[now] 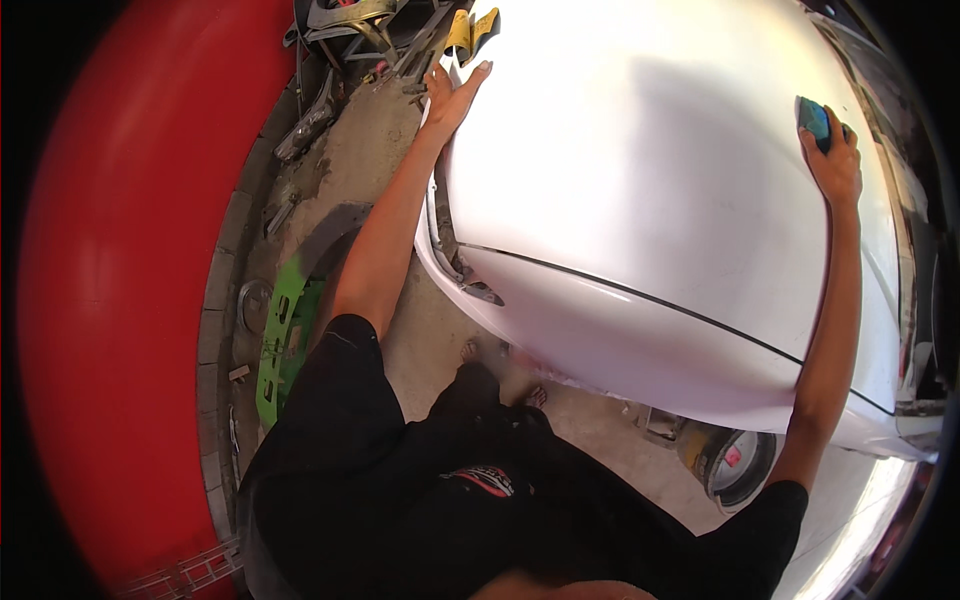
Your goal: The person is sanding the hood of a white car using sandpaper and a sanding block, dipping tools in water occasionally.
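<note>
A white car hood (640, 170) fills the middle and right of the head view, with the front bumper (620, 350) below it. My left hand (452, 95) lies flat with fingers spread on the hood's left edge. My right hand (832, 160) reaches far across the hood and presses a teal sanding block (813, 118) against the white surface. Both my arms are stretched out, and my black shirt fills the lower part of the view.
A red car body (130, 280) curves along the left. A green part (285, 335) lies on the concrete floor (370, 150) beside scrap metal pieces (310, 120). Yellow cloth (470, 28) sits near the hood's top edge. A round tin (735, 462) stands under the bumper.
</note>
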Action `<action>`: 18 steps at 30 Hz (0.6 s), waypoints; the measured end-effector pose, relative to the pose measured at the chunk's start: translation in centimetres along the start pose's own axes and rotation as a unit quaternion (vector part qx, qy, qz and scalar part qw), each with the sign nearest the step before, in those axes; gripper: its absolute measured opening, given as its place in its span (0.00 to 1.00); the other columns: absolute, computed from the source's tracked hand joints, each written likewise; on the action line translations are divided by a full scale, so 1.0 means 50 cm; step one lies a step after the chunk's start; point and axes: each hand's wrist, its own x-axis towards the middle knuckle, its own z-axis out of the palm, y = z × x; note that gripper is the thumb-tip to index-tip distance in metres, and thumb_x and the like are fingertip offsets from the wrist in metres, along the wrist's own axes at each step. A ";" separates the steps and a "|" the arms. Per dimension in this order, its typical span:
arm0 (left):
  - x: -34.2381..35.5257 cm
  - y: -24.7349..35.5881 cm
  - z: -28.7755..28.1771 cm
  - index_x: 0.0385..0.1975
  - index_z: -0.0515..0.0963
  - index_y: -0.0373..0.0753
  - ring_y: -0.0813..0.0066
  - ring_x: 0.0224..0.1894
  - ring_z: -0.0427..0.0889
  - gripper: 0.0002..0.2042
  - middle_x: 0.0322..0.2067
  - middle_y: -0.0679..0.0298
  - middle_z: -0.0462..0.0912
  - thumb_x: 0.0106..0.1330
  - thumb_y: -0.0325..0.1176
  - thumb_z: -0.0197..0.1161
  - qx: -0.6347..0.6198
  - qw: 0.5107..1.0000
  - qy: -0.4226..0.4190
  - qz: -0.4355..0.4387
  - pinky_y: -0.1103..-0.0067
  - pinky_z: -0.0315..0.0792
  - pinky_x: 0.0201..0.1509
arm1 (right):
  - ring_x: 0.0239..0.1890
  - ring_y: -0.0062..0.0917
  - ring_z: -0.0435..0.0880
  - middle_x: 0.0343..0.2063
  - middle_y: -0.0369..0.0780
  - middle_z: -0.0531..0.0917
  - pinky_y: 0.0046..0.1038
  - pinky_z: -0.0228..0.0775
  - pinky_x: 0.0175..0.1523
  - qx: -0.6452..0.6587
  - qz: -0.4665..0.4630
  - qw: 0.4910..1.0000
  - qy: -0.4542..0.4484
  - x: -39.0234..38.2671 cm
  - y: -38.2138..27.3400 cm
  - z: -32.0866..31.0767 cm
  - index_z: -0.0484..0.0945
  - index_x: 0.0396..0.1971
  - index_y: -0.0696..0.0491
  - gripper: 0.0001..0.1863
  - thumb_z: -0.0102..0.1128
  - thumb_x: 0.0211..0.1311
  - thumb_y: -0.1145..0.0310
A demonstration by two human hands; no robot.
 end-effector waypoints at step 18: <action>0.048 -0.016 0.024 0.47 0.79 0.21 0.62 0.50 0.83 0.27 0.44 0.46 0.86 0.82 0.47 0.51 -0.339 0.929 0.056 0.140 0.70 0.74 0.57 | 0.71 0.45 0.69 0.68 0.43 0.75 0.47 0.66 0.71 -0.138 0.086 0.985 0.052 -0.025 0.086 -0.013 0.67 0.73 0.34 0.42 0.57 0.61 0.30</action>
